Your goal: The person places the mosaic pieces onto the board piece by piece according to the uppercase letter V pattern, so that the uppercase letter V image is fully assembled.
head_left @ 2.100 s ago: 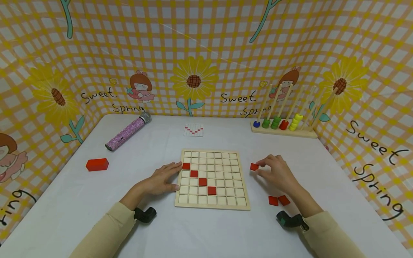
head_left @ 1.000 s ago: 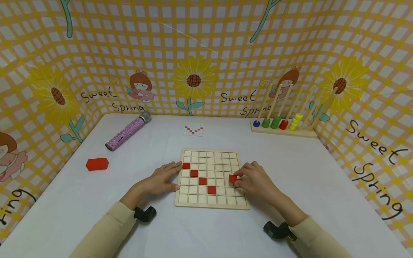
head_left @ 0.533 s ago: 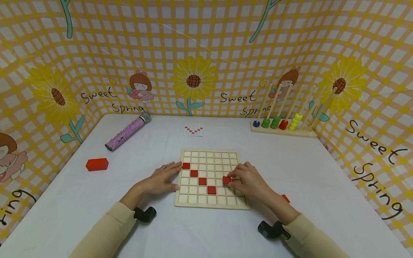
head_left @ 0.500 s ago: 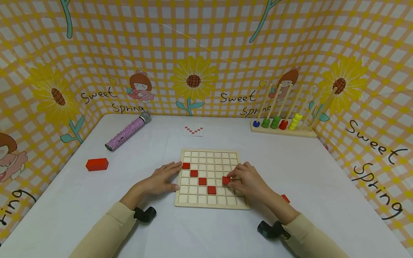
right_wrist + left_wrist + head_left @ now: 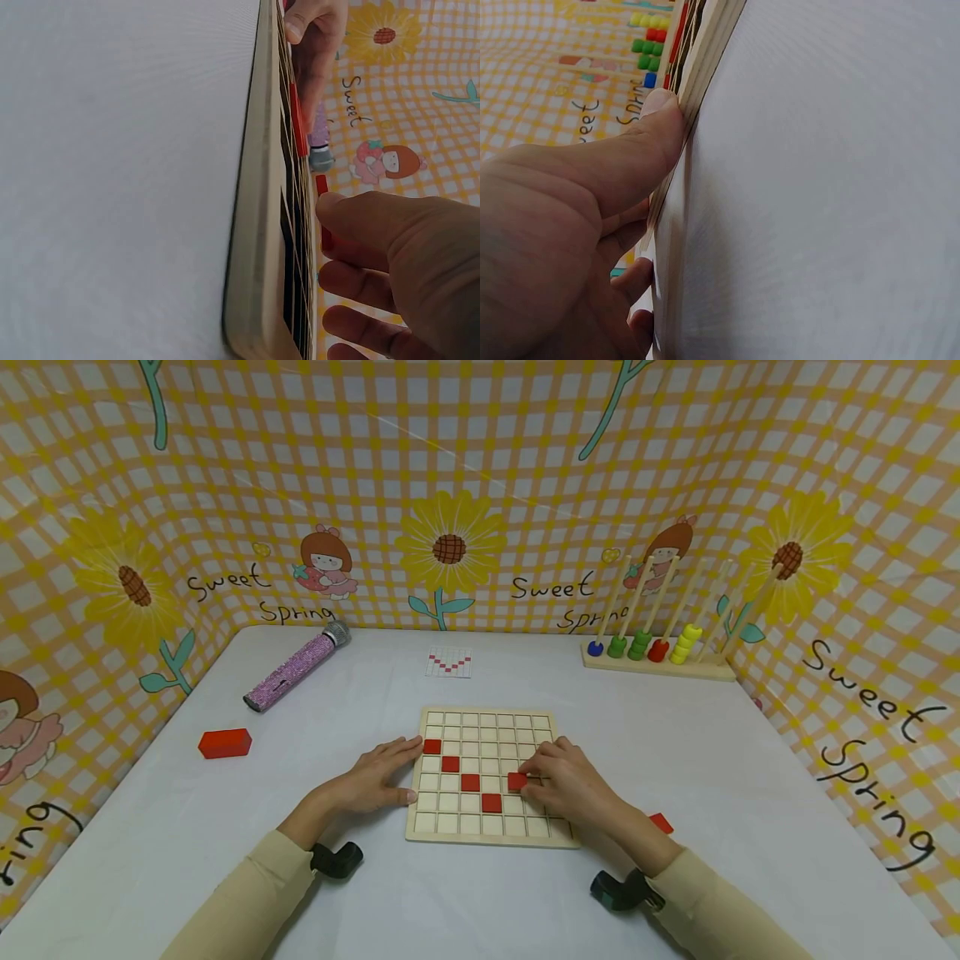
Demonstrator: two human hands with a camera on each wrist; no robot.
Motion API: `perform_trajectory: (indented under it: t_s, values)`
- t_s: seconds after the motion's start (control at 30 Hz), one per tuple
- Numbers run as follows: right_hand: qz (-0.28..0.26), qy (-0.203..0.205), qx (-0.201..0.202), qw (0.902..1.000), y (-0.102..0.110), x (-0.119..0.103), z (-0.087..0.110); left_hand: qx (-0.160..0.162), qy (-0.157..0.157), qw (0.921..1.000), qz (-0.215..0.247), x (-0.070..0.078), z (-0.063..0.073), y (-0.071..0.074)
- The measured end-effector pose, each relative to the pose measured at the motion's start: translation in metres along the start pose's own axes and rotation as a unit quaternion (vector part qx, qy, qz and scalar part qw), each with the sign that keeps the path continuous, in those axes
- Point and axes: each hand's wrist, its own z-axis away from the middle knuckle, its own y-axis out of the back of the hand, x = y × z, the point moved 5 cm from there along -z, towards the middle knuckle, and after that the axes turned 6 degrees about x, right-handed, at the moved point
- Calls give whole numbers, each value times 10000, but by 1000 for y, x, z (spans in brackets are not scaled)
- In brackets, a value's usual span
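My right hand (image 5: 566, 783) pinches a red square tile (image 5: 517, 782) between thumb and fingertips, over the right half of a wooden grid board (image 5: 493, 840). In the right wrist view the tile (image 5: 322, 184) stands edge-on at the thumb, close over the grid. Four red tiles, such as the lowest tile (image 5: 491, 803), lie in a diagonal running down from the board's left side. My left hand (image 5: 369, 779) rests on the table, its extended fingertips and thumb against the board's left edge. Its thumb (image 5: 658, 142) touches the frame's side in the left wrist view.
Beside my right forearm lies a loose red tile (image 5: 661, 823), partly covered. A small card (image 5: 449, 662) with a red V pattern lies beyond the board. Also here are a glittery microphone (image 5: 292, 670), a red block (image 5: 225, 743) and a bead-peg rack (image 5: 660, 666).
My right hand has carried the pinched tile leftward from beside the board to over its grid, edging left in the last half second. The left hand has stayed put.
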Motion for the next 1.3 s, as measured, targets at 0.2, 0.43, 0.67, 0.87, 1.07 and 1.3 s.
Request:
perform_trajectory:
  t_s: [0.2,0.43,0.67,0.87,1.07,1.3]
  values:
    - [50,67,-39,10000,-4,-1,-2,9,7,10000,-14,0,0,0]
    - [68,116,-144,9998,-8,-1,-3,-1,23,10000,-28,-1,0,-1]
    - [37,170,-178,9997,-10,-1,-3,8,21,10000,-31,-1,0,-1]
    - [28,191,-194,9996,-10,0,-3,6,7,10000,-20,0,-1,-1]
    - [28,189,-231,9996,-11,-1,-3,6,-14,10000,2,0,0,0]
    - [43,209,-221,9995,-10,-1,-3,-8,-44,10000,28,0,0,0]
